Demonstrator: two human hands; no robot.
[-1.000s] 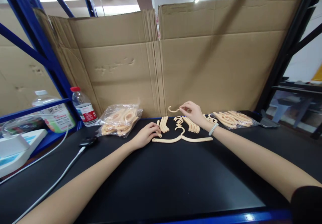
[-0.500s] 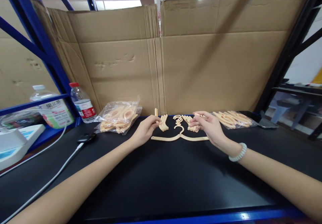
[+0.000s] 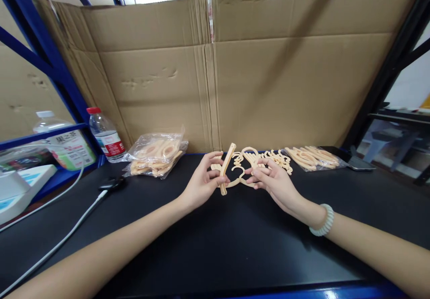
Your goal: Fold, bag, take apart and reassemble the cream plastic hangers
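Note:
My left hand (image 3: 203,180) grips a beige hanger arm (image 3: 228,162), a slim bar held tilted upright between thumb and fingers. In my right hand (image 3: 273,180) is a beige hanger hook (image 3: 250,150), its curved end pointing up. Behind and between the hands lies a hanger (image 3: 239,180) with its hook toward the back, its arms partly hidden by my fingers. Loose hooks (image 3: 238,158) lie just behind it. More hanger arms (image 3: 217,167) show behind my left hand, and a pile of small beige hooks (image 3: 280,159) lies behind my right hand.
Bagged beige parts (image 3: 156,153) lie at the left and another bag (image 3: 314,157) at the right, near a dark phone-like object (image 3: 359,162). A bottle (image 3: 107,138), a power strip (image 3: 23,189) and a white cable (image 3: 72,229) are on the left. Cardboard (image 3: 151,79) stands behind.
My left hand has brought a hanger arm up and toward the middle. My right hand has moved left from the parts at the back and now holds a hook. The view has shifted slightly.

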